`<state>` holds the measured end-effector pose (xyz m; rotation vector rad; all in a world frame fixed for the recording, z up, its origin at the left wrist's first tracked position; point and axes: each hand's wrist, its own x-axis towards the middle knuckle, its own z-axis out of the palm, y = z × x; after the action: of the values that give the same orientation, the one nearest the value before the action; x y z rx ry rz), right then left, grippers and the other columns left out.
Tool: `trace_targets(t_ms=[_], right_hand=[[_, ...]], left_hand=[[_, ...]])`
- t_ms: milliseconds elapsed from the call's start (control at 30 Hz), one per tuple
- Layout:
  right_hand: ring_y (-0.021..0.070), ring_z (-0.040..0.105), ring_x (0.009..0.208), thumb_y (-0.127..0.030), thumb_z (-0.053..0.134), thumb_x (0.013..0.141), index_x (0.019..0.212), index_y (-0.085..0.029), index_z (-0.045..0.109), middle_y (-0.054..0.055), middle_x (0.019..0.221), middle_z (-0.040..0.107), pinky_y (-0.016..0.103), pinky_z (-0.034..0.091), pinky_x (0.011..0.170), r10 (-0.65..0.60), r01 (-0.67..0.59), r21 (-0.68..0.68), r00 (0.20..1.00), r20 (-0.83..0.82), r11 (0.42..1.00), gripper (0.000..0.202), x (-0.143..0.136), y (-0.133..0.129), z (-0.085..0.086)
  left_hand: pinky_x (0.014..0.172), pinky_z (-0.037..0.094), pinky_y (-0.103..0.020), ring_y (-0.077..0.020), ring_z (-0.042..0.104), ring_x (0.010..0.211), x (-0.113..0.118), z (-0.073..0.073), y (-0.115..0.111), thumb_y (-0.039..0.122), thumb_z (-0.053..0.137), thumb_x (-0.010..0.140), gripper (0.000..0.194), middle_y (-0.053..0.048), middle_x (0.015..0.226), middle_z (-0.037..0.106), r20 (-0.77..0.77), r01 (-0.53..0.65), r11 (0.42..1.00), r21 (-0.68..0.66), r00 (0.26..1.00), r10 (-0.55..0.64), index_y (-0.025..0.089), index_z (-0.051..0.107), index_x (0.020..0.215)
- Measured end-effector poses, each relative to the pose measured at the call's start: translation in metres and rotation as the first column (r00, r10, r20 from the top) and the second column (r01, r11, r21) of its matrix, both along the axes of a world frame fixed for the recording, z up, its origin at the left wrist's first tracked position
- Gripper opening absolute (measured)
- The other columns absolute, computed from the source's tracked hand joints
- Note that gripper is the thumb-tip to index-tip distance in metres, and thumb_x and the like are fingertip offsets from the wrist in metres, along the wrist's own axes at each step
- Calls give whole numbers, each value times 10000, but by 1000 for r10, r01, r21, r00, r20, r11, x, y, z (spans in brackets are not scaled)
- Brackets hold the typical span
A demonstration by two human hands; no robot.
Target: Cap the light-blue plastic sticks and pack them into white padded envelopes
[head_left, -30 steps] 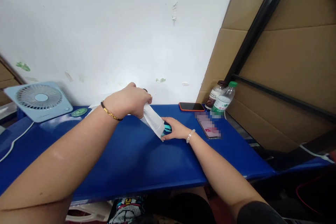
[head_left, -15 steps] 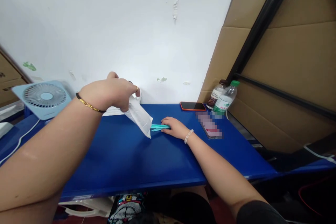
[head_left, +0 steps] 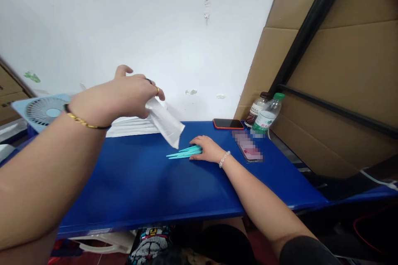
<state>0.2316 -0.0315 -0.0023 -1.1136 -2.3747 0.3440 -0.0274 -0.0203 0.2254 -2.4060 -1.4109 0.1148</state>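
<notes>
My left hand (head_left: 127, 93) is raised over the back of the blue table (head_left: 139, 186), its fingers closed on the upper end of a white packet (head_left: 166, 124). The packet hangs at a slant, its lower corner near the teal sticks. My right hand (head_left: 207, 149) rests on the table, thumb and fingers round the right ends of several thin teal sticks (head_left: 182, 154), whose pointed ends fan out to the left. Behind the left hand, a stack of white packets (head_left: 133, 127) lies against the wall.
A pale blue fan (head_left: 46, 109) stands at the left. An orange-edged phone (head_left: 228, 124), a second phone (head_left: 248, 149), a brown-capped bottle (head_left: 256, 109) and a green-capped bottle (head_left: 269, 114) are at the right. Cardboard (head_left: 348, 70) lines that side.
My left hand has moved left and up with the white packet, showing more of the stack. The teal sticks now show further left and spread apart. My right hand has barely moved.
</notes>
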Motion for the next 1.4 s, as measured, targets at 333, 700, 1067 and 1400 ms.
trace_targets(t_ms=[333, 700, 1067, 1400], right_hand=[[153, 617, 787, -226, 619, 741, 1262, -214, 406, 51, 995, 624, 294, 498, 710, -294, 159, -305, 832, -470, 939, 562, 6, 6, 0], [205, 604, 923, -251, 653, 695, 975, -176, 702, 52, 1030, 642, 306, 481, 807, -185, 40, -261, 806, -562, 964, 293, 5, 10, 0], [138, 570, 666, -240, 668, 722, 798, -181, 706, 7, 766, 664, 243, 426, 623, -241, 202, -194, 948, -207, 960, 103, 12, 8, 5], [225, 589, 982, -281, 680, 774, 956, -214, 700, 70, 1039, 666, 385, 465, 871, -192, 188, -52, 976, -104, 981, 195, 33, 18, -2]], left_hand=[[798, 390, -326, -236, 592, 878, -5, -57, 13, 307, 537, 637, 387, -32, 953, 652, 192, 53, 974, -221, 981, -10, 271, 667, 999], [640, 452, -257, -186, 607, 717, -25, -147, 6, 372, 498, 700, 352, 12, 795, 661, 710, 112, 943, -314, 687, 155, 195, 627, 976], [722, 461, -260, -196, 613, 819, -44, -156, -1, 389, 495, 720, 318, -16, 966, 673, 653, 116, 938, -325, 745, 134, 202, 623, 943], [955, 372, -559, -446, 357, 1283, -136, -166, 5, 556, 671, 576, 923, -140, 1383, 471, 329, -203, 933, -298, 895, 300, 220, 391, 1389]])
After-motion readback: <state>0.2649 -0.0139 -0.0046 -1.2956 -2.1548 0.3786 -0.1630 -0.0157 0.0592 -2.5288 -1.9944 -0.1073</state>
